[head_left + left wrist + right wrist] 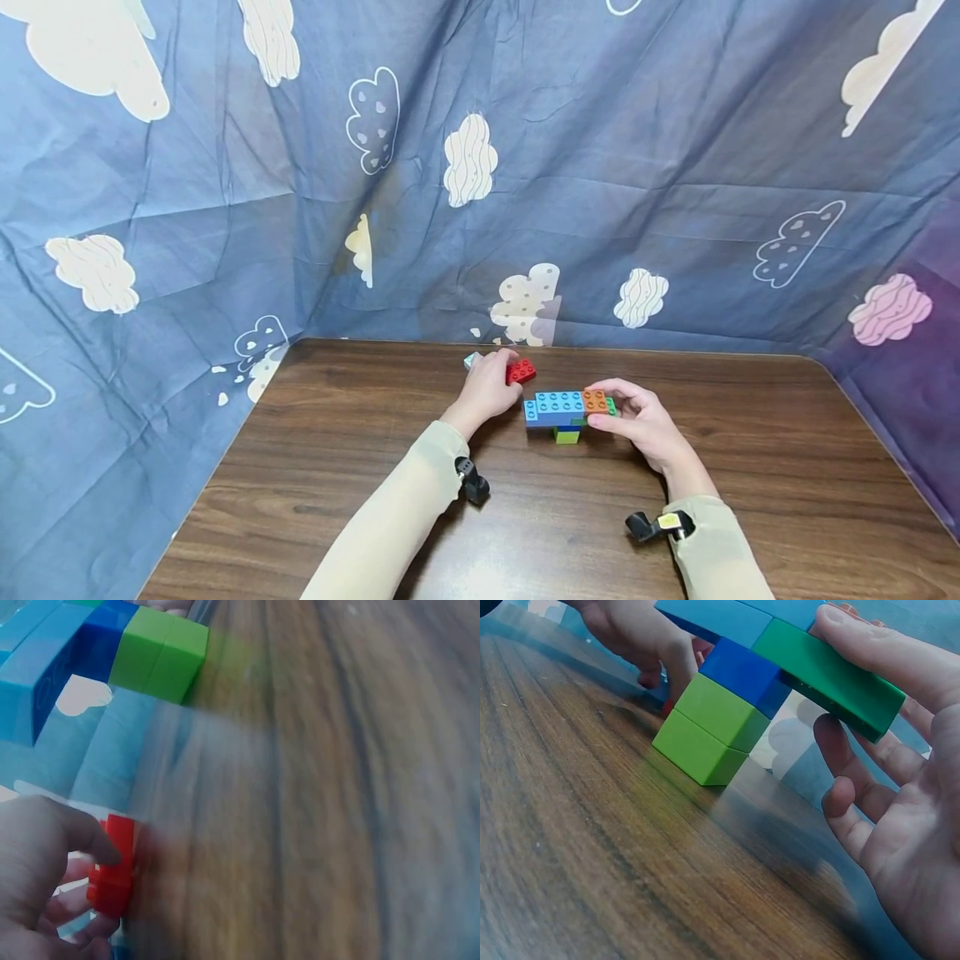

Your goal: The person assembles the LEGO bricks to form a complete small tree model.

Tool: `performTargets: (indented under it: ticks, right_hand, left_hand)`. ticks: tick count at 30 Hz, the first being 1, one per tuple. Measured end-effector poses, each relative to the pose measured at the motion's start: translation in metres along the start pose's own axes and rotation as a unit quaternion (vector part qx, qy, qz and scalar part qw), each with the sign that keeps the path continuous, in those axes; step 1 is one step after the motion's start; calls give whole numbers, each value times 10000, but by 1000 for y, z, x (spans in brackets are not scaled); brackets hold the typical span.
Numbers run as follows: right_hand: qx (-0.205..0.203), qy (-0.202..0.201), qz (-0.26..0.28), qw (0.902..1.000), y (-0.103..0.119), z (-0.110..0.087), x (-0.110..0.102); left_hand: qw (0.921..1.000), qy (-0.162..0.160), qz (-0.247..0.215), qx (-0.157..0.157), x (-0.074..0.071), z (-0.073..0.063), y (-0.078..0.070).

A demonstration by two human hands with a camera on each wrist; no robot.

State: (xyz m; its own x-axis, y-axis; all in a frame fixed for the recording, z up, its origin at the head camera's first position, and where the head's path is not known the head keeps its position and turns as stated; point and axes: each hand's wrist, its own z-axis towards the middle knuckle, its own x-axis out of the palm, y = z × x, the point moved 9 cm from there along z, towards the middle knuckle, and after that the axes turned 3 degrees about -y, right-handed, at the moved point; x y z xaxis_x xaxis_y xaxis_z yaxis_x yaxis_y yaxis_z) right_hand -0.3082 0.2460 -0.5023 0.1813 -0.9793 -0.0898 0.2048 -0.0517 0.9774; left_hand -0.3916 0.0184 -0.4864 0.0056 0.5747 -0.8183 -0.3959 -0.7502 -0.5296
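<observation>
My left hand (491, 385) is at a red building brick (521, 371) lying on the table, its thumb on one side and fingers on the other in the left wrist view. Nearer to me stands a T-shaped brick build. Its column has two lime green bricks (712, 724) under a dark blue brick (744, 675). Light blue bricks (558, 404), an orange brick (595, 402) and a green brick (832, 679) form its top bar. The right end of that bar is pinched by my right hand (654, 427), thumb in front and fingers behind.
A pale blue piece (471, 360) shows just left of my left hand, mostly hidden by it. The brown wooden table (750, 433) ends at a blue cloth backdrop (570, 233) with printed clouds. Black cameras sit on both wrists.
</observation>
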Motion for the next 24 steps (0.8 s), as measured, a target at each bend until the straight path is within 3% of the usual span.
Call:
performTargets:
  ticks: [5, 17, 24]
  right_hand:
    - [87, -30, -82, 9999, -1, 1, -1]
    - [-43, -17, -145, 9999, 2, 1, -1]
    - [94, -92, -227, 9997, -2, 1, -1]
  left_hand:
    - [9997, 159, 152, 62, 0, -2, 3]
    - [9996, 200, 165, 128, -1, -5, 4]
    - [9995, 233, 95, 173, 1, -8, 5]
